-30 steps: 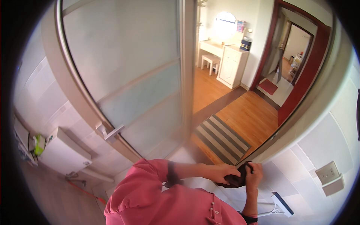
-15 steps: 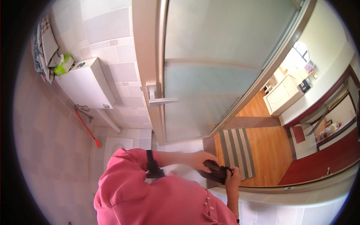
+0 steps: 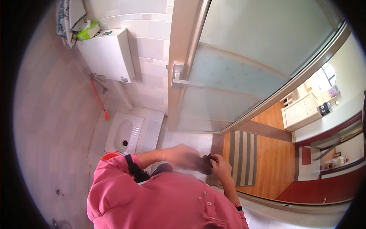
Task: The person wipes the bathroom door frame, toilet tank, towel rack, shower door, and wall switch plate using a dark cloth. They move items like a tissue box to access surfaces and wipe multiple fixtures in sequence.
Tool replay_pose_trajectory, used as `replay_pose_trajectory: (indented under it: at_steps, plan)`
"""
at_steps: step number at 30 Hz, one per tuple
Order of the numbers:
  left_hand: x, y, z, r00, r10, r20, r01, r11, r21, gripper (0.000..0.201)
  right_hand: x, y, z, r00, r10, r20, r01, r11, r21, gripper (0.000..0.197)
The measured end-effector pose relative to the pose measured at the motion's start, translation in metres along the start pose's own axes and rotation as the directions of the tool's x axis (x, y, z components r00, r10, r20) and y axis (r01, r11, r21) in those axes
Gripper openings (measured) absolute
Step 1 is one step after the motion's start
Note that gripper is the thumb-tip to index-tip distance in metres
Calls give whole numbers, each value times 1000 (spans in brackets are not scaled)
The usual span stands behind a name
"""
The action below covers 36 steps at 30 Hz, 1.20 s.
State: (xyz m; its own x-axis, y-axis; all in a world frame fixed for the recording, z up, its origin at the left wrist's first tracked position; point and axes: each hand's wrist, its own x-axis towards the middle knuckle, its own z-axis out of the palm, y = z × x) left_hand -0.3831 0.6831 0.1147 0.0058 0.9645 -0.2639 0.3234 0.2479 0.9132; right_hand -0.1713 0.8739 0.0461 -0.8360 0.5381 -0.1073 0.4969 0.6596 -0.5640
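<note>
Between my hands, in front of my pink top, is a small dark brown, soft-looking item point(image 3: 206, 164); its kind I cannot make out. My right hand point(image 3: 222, 168) pinches its right-hand end between thumb and fingers. My left hand point(image 3: 182, 155) reaches across to the item's other side, and its fingers are smeared by motion. Whether they grip the item or only touch it is not clear. A dark strap with a black device point(image 3: 138, 171) is round my left arm.
A frosted glass door point(image 3: 228, 87) with a metal handle point(image 3: 187, 82) stands ahead. Left are a squat toilet point(image 3: 122, 131), a white cistern point(image 3: 105, 55), a red-handled brush point(image 3: 98, 97) and a green tissue pack point(image 3: 88, 30). Past the doorway lie a striped mat point(image 3: 244, 158) and a white cabinet point(image 3: 301, 111).
The view has shifted, showing more of the squat toilet. Both hands and the dark item are a little farther left in view. My right hand still holds the item; my left is more blurred.
</note>
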Motion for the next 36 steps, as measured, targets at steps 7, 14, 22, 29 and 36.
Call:
replay_pose_trajectory:
  at_steps: [7,14,22,29,36]
  plan:
    - [-56,-13,36,942,-92,-323,-60,901,-430,41,49,-16,-18,939,-310,147,246,906,344,30]
    - [-103,-41,4,742,-261,-617,-354,629,-692,37,110,-118,-13,930,-307,202,101,742,663,17]
    - [-93,-47,-73,760,-190,-621,-446,543,-711,47,176,-207,-26,971,-219,-101,209,561,801,17]
    - [-71,-42,-124,822,-61,-566,-419,607,-675,47,266,-247,-83,533,-661,-529,423,749,-509,64]
    - [-45,-25,-128,814,-133,-565,-339,682,-648,49,305,-215,-82,501,-709,-495,360,692,-626,77]
